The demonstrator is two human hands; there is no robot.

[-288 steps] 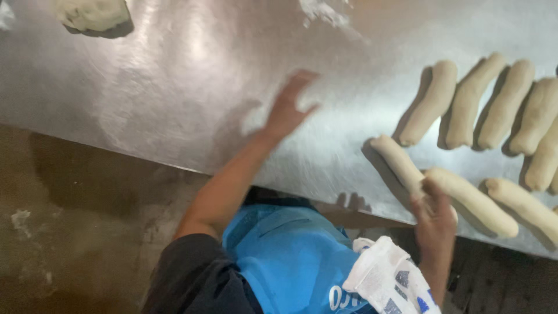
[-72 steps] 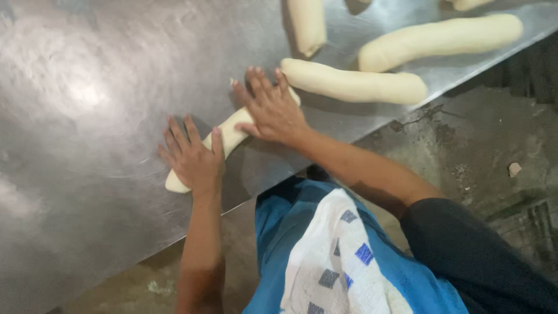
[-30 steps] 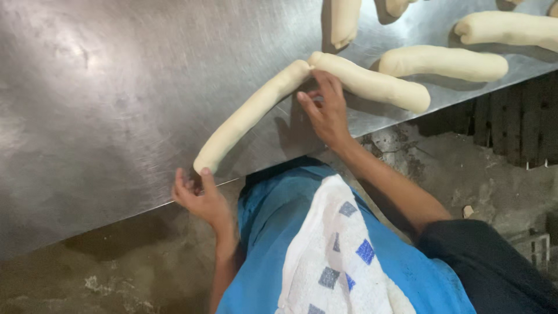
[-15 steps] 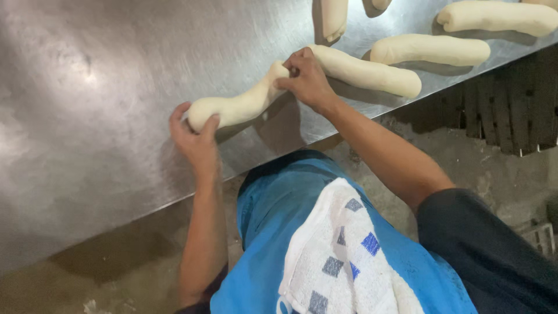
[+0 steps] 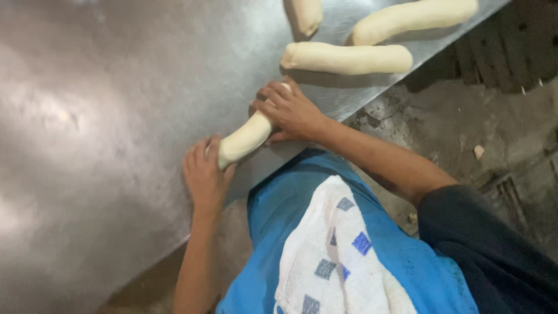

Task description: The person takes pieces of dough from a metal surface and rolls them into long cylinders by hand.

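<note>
A short pale dough log (image 5: 247, 136) lies near the front edge of a steel table (image 5: 104, 116). My left hand (image 5: 204, 174) cups its near end, fingers curled round it. At the far end my right hand (image 5: 289, 110) presses over the dough with fingers bent, hiding that tip. The two hands are close together, squeezing the log between them.
Three more shaped dough logs lie at the far right of the table: one (image 5: 347, 58) just beyond my right hand, another (image 5: 415, 17) behind it, a third (image 5: 307, 14) cut off at the top. Below are a blue apron with a checked white towel (image 5: 340, 256) and a dirty concrete floor (image 5: 465, 122).
A second ago the dough was a long thin rope held at its ends. My hands have since come together, shortening and thickening it into a stubby log.
</note>
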